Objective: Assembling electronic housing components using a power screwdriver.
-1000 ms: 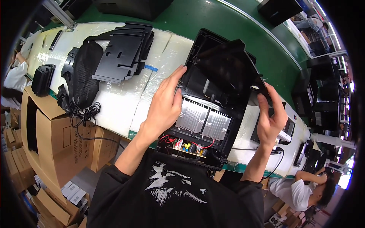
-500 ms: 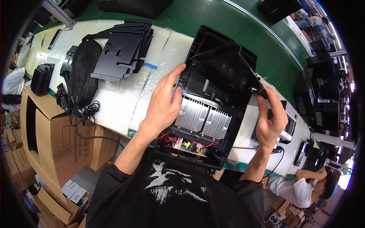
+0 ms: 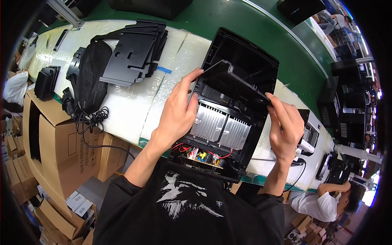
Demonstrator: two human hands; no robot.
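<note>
A black panel [image 3: 245, 86] is tilted inside an open black housing [image 3: 267, 65]. My left hand [image 3: 176, 114] pinches its left side, thumb and fingers closed at the housing's left wall. On the right, my right hand [image 3: 287, 128] grips the panel's other end between thumb and fingers. Nearer to me in the housing lie two silver finned heat sinks [image 3: 209, 122]. Closer still is a circuit board [image 3: 205, 157] with red wires and small yellow parts. The panel hides part of the housing's interior.
Stacked black plates [image 3: 132, 55] and a black mesh bag [image 3: 94, 75] lie on the plastic-covered table [image 3: 126, 108] at left, beside a coiled black cable [image 3: 96, 118]. Cardboard boxes [image 3: 67, 155] stand front left. A white-and-black device [image 3: 311, 136] sits right; a person [image 3: 320, 202] is beyond.
The panel has tipped, so its raised edge now sits lower and nearer to me. My right hand has shifted slightly left with it. The left hand keeps its hold.
</note>
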